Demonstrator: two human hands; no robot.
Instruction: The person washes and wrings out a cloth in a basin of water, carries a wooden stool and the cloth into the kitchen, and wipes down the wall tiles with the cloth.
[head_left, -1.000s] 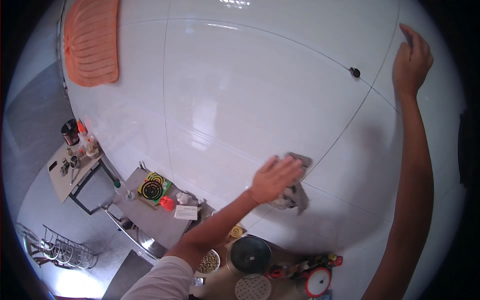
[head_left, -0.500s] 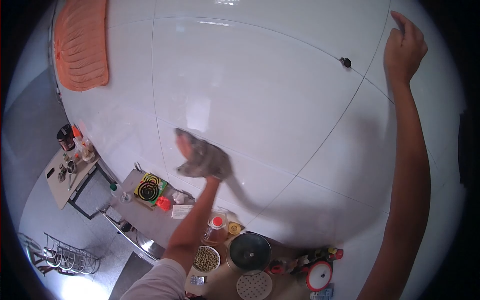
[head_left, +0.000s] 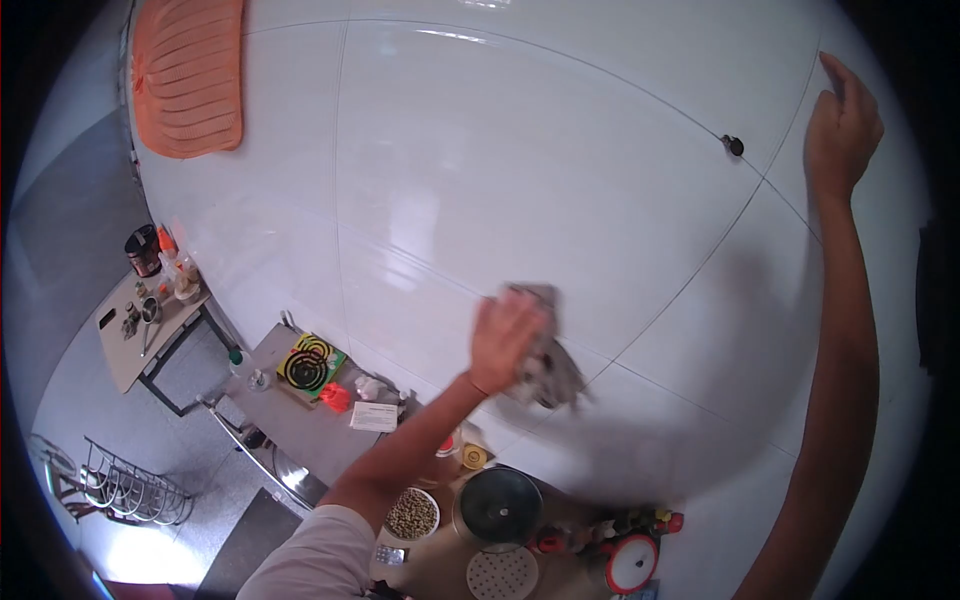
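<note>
My left hand [head_left: 503, 342] presses a grey-brown cloth [head_left: 552, 375] against the white tiled wall [head_left: 560, 170]. The cloth bunches out to the right of the fingers, and motion blurs both. Up at the right, my right hand [head_left: 843, 128] is at the wall with no object visible in it. Its index finger is stretched upward, apart from the thumb, while the other fingers bend. A small dark knob-like fitting [head_left: 733, 146] sticks out of the wall to its left.
An orange ribbed panel [head_left: 190, 80] hangs at upper left. Below the wall are a pot with a glass lid [head_left: 498, 510], a bowl of beans [head_left: 412, 515], a perforated disc [head_left: 502, 575] and a red-rimmed lid [head_left: 632, 564]. A side table [head_left: 125, 355] and wire rack [head_left: 140, 490] stand left.
My left hand has swept the cloth to the right across the wall. The whole view has shifted slightly, while my right hand keeps about the same place on the wall.
</note>
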